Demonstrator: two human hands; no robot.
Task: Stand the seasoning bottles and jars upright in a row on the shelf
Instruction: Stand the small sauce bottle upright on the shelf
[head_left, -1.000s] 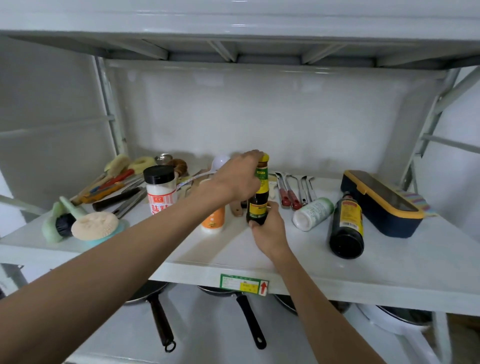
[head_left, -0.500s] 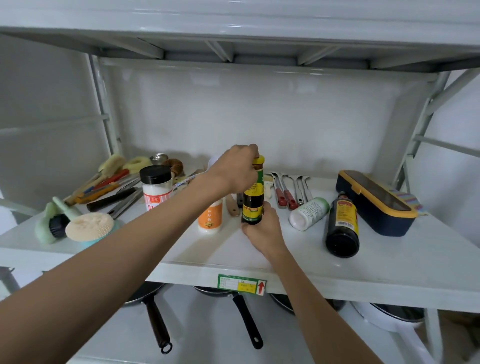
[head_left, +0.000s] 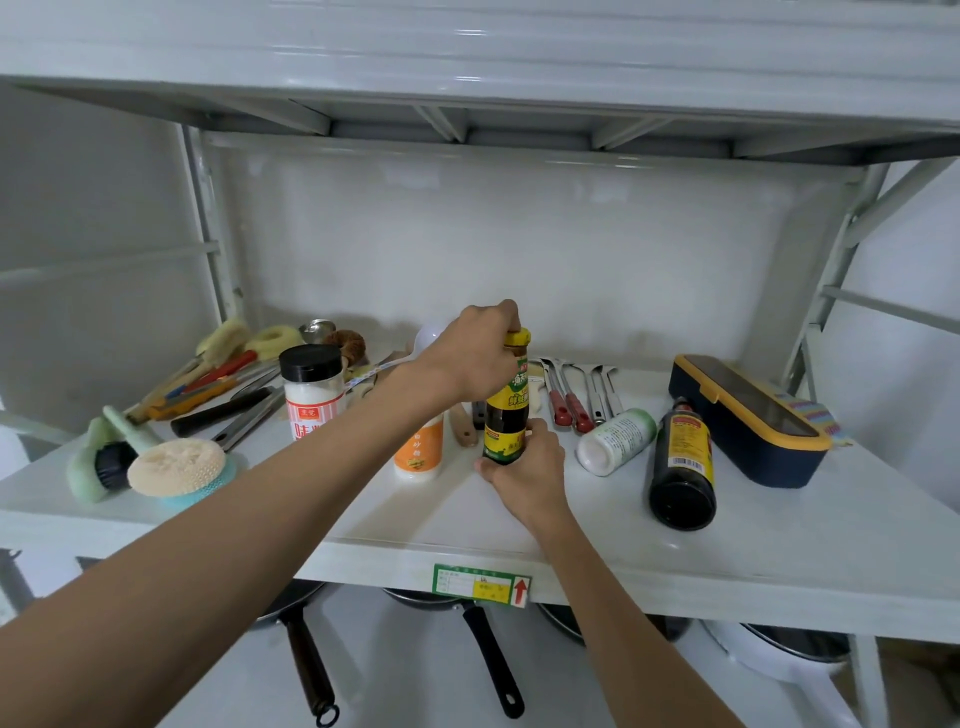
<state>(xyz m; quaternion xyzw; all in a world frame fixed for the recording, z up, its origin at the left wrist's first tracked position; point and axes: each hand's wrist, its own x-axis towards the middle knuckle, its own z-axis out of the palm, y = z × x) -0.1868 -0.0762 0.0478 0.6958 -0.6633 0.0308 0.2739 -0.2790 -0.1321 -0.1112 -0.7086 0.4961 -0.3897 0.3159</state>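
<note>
A dark sauce bottle (head_left: 506, 410) with a yellow cap and green-yellow label stands upright at the middle of the white shelf (head_left: 779, 551). My left hand (head_left: 478, 358) grips its cap and neck from the left. My right hand (head_left: 530, 473) holds its base from the front. To its left stand an orange-labelled white bottle (head_left: 420, 449), partly behind my left arm, and a black-lidded jar (head_left: 313, 392) of white powder. To the right, a white bottle (head_left: 615, 440) and a big dark bottle (head_left: 683, 462) with a yellow label lie on their sides.
Brushes and a scrub pad (head_left: 176, 467) crowd the shelf's left end, with knives and utensils (head_left: 218, 384) behind them. Red-handled tools (head_left: 569, 400) lie at the back. A navy and yellow box (head_left: 748, 418) sits at the right. Pans (head_left: 488, 654) hang below the shelf.
The small dark bottle stays upright between both hands; it and my hands hold nearly the same place on the shelf. The view has shifted slightly.
</note>
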